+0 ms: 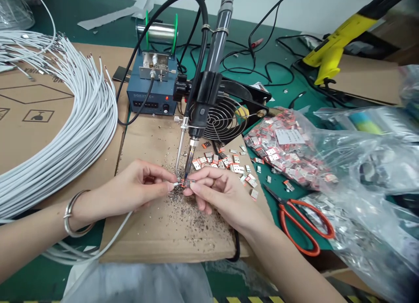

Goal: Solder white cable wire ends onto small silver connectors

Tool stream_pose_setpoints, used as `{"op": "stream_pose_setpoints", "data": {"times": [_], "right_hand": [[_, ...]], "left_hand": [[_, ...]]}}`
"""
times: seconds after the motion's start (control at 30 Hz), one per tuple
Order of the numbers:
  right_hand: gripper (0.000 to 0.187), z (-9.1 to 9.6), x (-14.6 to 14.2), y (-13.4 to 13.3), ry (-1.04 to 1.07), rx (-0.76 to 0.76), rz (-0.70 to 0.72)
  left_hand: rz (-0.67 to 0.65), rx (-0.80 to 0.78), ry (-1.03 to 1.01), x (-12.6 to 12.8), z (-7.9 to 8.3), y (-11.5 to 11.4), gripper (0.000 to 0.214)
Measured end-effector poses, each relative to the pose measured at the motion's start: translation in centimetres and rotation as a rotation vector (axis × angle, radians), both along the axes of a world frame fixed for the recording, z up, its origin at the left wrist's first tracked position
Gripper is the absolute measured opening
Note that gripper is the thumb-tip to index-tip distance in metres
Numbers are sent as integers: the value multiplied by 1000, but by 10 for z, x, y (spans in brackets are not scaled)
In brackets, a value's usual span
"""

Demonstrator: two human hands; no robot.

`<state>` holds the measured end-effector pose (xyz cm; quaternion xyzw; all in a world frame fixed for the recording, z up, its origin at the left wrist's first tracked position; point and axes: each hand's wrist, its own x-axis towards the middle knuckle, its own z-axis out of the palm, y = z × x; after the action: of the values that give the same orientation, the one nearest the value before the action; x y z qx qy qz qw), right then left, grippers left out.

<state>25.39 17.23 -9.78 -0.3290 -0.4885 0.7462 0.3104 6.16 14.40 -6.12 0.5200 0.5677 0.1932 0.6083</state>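
My left hand [137,187] pinches the stripped end of a white cable [111,239] that trails back under my wrist. My right hand [218,191] pinches a small red and silver connector [187,184]. Both meet under the tip of a fixed soldering iron [193,150], with the solder feed tube [179,152] just left of it. The cable end and the connector touch at the tip. Dark solder crumbs cover the cardboard [157,233] beneath my fingers.
A blue solder feeder box [149,91] with a spool stands behind, beside a black fan [225,117]. Loose connectors [229,163] lie ahead; a bag of them [288,146] sits right. Red scissors [304,224] are by my right wrist. A white cable bundle [75,119] curves at left.
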Motion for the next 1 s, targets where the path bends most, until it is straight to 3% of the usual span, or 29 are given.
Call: {"op": "stream_pose_setpoints", "data": {"times": [0.6,1.0], "right_hand": [[26,3,-5,0,-95,12,-53],[28,3,-4,-2,-142,22,-58]], "left_hand": [[-12,10,49,1,1,1,31],[-116,69,31,-2,3,3,36]]}}
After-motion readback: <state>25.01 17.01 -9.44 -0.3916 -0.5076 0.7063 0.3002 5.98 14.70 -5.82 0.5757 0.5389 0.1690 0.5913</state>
